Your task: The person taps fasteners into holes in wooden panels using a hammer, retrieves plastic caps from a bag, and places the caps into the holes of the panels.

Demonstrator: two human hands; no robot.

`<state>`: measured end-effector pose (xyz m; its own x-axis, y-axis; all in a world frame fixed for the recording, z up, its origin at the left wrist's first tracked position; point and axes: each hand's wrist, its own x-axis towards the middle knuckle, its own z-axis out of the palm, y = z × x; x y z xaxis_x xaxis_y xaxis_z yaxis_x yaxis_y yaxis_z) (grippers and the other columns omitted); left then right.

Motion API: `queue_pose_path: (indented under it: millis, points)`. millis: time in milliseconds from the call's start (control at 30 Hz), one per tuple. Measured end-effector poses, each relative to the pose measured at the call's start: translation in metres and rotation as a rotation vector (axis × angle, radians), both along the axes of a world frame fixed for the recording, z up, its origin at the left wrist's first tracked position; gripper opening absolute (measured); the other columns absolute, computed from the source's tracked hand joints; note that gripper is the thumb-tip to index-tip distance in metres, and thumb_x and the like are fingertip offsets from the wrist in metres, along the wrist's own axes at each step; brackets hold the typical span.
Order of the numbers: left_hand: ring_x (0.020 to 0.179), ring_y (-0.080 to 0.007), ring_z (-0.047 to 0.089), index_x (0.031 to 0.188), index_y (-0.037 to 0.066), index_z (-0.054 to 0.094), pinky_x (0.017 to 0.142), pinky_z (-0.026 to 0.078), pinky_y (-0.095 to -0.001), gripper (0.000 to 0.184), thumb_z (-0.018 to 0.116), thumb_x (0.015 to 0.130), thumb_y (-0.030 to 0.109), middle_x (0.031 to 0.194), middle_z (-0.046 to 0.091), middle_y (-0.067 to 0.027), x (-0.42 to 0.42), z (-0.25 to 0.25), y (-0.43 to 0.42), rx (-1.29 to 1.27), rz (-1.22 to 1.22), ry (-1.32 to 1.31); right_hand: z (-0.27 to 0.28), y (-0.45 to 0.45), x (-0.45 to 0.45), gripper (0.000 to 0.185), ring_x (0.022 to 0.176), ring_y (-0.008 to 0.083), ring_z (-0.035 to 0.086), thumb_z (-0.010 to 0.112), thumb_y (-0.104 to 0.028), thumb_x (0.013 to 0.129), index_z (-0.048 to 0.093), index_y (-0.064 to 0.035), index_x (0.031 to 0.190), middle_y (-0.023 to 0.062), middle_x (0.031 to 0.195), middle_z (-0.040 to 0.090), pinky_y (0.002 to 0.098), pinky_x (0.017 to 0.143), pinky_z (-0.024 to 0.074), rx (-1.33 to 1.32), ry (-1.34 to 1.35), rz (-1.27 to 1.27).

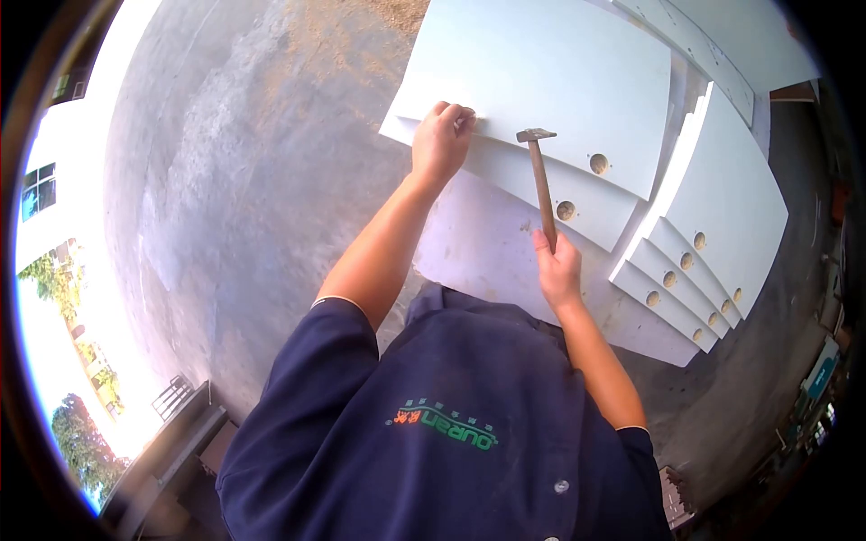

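Observation:
My right hand (560, 269) is closed round the lower part of the wooden handle of a hammer (541, 185). The hammer's metal head is at the top, over the white panel. My left hand (440, 142) has its fingers pinched together at the left part of the front edge of the top white panel (541, 72). Whatever lies between those fingertips is too small to make out. Right of the hammer head, a round hole (599, 164) shows in this panel. A second panel (532, 176) sticks out beneath it, with its own round hole (566, 210).
To the right, more white panels (722, 198) lie in a fanned stack, several round holes along their edges. A pale board (487, 239) lies under the stacks. Grey concrete floor (225, 180) spreads to the left, with sawdust-like patches (334, 45). Railings (171, 397) stand at lower left.

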<state>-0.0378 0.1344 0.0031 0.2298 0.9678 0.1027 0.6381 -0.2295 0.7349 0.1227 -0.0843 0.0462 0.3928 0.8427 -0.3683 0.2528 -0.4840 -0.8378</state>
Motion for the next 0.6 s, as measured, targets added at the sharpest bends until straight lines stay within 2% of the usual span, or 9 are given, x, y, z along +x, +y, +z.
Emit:
queue_pose_path:
  millis: [100, 200, 300, 400, 500, 567, 600]
  points:
    - [0.069, -0.0194, 0.063, 0.093, 0.008, 0.072, 0.067, 0.053, -0.0321, 0.008, 0.070, 0.088, 0.013, 0.090, 0.065, -0.0067, -0.002, -0.004, -0.001, 0.033, -0.008, -0.021, 0.003, 0.009, -0.004, 0.038, 0.054, 0.0156, 0.045, 0.064, -0.034, 0.097, 0.059, 0.0007, 0.082, 0.0079, 0.058, 0.050, 0.0338, 0.052, 0.0400, -0.007, -0.012, 0.020]
    - [0.081, -0.0269, 0.065, 0.091, 0.009, 0.071, 0.072, 0.053, -0.0379, 0.007, 0.069, 0.086, 0.012, 0.092, 0.065, -0.0072, -0.002, -0.003, -0.003, 0.005, 0.004, -0.046, 0.002, 0.020, -0.007, 0.039, 0.052, 0.0154, 0.045, 0.063, -0.034, 0.097, 0.057, 0.0005, 0.080, 0.0080, 0.057, 0.050, 0.0337, 0.051, 0.0394, -0.014, 0.003, 0.037]
    - [0.083, -0.0263, 0.066, 0.090, 0.009, 0.071, 0.072, 0.053, -0.0378, 0.006, 0.069, 0.085, 0.011, 0.092, 0.065, -0.0065, -0.003, -0.001, -0.003, 0.014, 0.001, -0.037, 0.016, 0.039, -0.014, 0.039, 0.051, 0.0153, 0.045, 0.062, -0.033, 0.098, 0.055, -0.0004, 0.079, 0.0077, 0.057, 0.049, 0.0334, 0.050, 0.0387, 0.022, -0.026, 0.018]
    - [0.086, -0.0269, 0.065, 0.089, 0.009, 0.071, 0.073, 0.053, -0.0381, 0.005, 0.069, 0.085, 0.011, 0.091, 0.065, -0.0068, -0.003, 0.001, -0.003, -0.024, 0.001, -0.076, 0.031, 0.055, -0.017, 0.037, 0.057, 0.0086, 0.041, 0.058, -0.032, 0.101, 0.052, -0.0034, 0.078, -0.0009, 0.060, 0.046, 0.0286, 0.052, 0.0357, 0.159, -0.028, 0.019]
    - [0.086, -0.0280, 0.065, 0.088, 0.009, 0.071, 0.074, 0.053, -0.0387, 0.005, 0.069, 0.084, 0.010, 0.091, 0.066, -0.0074, -0.003, -0.004, -0.002, 0.034, 0.002, -0.059, 0.033, 0.065, -0.022, 0.037, 0.054, 0.0107, 0.041, 0.057, -0.032, 0.101, 0.052, -0.0028, 0.079, 0.0003, 0.058, 0.046, 0.0296, 0.051, 0.0361, 0.238, -0.042, 0.011]
    - [0.077, -0.0232, 0.066, 0.090, 0.007, 0.072, 0.070, 0.054, -0.0340, 0.006, 0.071, 0.085, 0.010, 0.090, 0.066, -0.0073, -0.004, -0.007, -0.001, 0.071, -0.005, -0.040, 0.012, 0.065, -0.026, 0.036, 0.054, 0.0341, 0.058, 0.060, -0.032, 0.098, 0.054, -0.0015, 0.079, 0.0168, 0.058, 0.056, 0.0408, 0.052, 0.0439, 0.120, -0.187, 0.048]
    - [0.072, -0.0208, 0.066, 0.092, 0.006, 0.073, 0.068, 0.054, -0.0316, 0.007, 0.071, 0.086, 0.010, 0.090, 0.066, -0.0073, -0.005, -0.008, -0.002, 0.090, -0.005, -0.032, -0.013, 0.061, -0.023, 0.038, 0.061, 0.0437, 0.060, 0.060, -0.034, 0.097, 0.055, -0.0008, 0.078, 0.0215, 0.063, 0.060, 0.0467, 0.055, 0.0450, -0.058, -0.285, 0.164]
